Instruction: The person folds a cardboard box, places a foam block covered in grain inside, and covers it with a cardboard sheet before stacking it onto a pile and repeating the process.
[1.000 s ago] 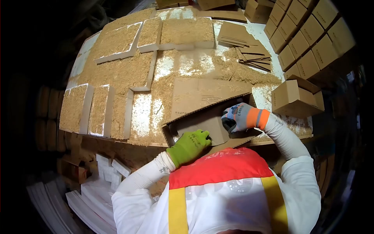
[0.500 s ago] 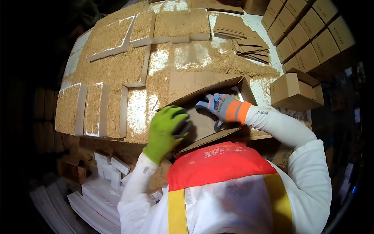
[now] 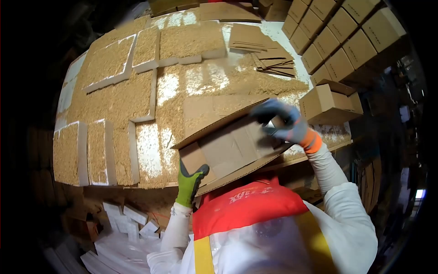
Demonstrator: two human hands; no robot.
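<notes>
An open cardboard box [image 3: 228, 148] lies slanted along the front edge of the table, its inside facing up. My left hand [image 3: 189, 182], in a green glove with dark palm, grips the box's left end, thumb inside and the other fingers hidden behind the wall. Over the right end is my right hand [image 3: 287, 125], in a blue-grey glove with an orange cuff. It is blurred by motion, its fingers curved and apart. A pale patch shows between them, too smeared to name.
Wood-shaving-covered white blocks [image 3: 114, 59] spread over the left of the table [image 3: 148, 146]. Flat cardboard pieces [image 3: 273, 55] are piled at the back. Closed cartons [image 3: 340, 45] stand stacked at the right, with one open carton [image 3: 326, 105] nearer. White offcuts [image 3: 127, 221] lie below left.
My left hand has moved down and taken hold of the box's left end. My right hand has lifted from inside the box towards its right end. The view has shifted.
</notes>
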